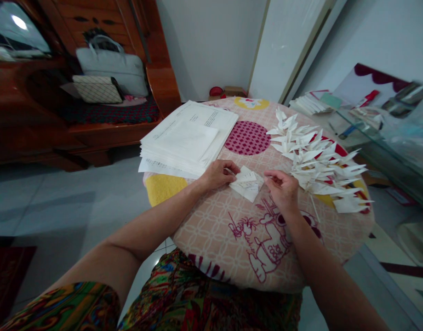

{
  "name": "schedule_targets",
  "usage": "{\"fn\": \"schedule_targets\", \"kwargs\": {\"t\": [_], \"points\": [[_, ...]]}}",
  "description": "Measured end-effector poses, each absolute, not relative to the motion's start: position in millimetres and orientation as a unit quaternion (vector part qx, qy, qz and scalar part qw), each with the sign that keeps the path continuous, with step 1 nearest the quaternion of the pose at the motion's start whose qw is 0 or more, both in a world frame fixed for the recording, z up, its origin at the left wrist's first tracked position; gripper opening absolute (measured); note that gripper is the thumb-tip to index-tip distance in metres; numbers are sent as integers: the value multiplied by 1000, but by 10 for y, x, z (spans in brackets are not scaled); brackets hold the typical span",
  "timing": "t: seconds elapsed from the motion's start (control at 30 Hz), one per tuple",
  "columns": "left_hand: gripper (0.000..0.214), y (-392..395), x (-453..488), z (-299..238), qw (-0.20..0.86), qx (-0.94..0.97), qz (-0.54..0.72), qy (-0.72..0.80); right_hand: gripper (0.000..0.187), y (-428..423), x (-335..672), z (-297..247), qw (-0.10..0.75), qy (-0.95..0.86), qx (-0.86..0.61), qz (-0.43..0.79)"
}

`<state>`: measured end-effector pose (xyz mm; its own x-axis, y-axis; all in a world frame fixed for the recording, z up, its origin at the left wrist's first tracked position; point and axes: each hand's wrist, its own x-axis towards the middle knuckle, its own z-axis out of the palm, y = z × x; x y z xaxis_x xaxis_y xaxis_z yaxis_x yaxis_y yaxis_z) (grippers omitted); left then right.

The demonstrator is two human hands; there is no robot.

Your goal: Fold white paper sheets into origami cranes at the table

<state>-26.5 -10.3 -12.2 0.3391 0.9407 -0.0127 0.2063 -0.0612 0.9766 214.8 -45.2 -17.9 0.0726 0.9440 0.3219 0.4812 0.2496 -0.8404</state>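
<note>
A small folded piece of white paper (248,184) lies on the cloth-covered round table (232,234), held between both my hands. My left hand (219,174) has its fingers curled and pinches the paper's left edge. On the other side, my right hand (282,187) pinches the paper's right corner with fingers pressed together. A stack of white printed sheets (189,138) sits just behind my left hand. Several folded white paper cranes (317,161) are heaped to the right of my right hand.
A dark wooden bench (77,119) with a grey bag (111,66) and a checked cushion stands at the back left. A glass shelf with papers and clutter (377,119) is on the right. Grey tiled floor (60,202) lies to the left.
</note>
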Motion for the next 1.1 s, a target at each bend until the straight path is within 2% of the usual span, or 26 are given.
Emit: {"fn": "schedule_targets", "kwargs": {"t": [0.2,0.33,0.47,0.6,0.9,1.1], "points": [[26,-136,-241,-72,583,542,431,425,32,-461,2146,-167,445,-537,-616,367],[21,-198,-191,-17,621,474,479,399,40,-482,2083,-108,459,-493,-589,446],[19,-214,-166,-6,632,464,489,383,35,-507,2042,-55,456,-461,-526,551],[20,-206,-166,-18,644,467,480,369,31,-518,2032,-34,444,-434,-497,607],[25,-267,-131,36,681,471,431,359,30,-525,2048,2,399,-425,-522,623],[28,-289,-128,52,673,488,399,387,33,-542,2022,-14,420,-449,-539,576]]}}
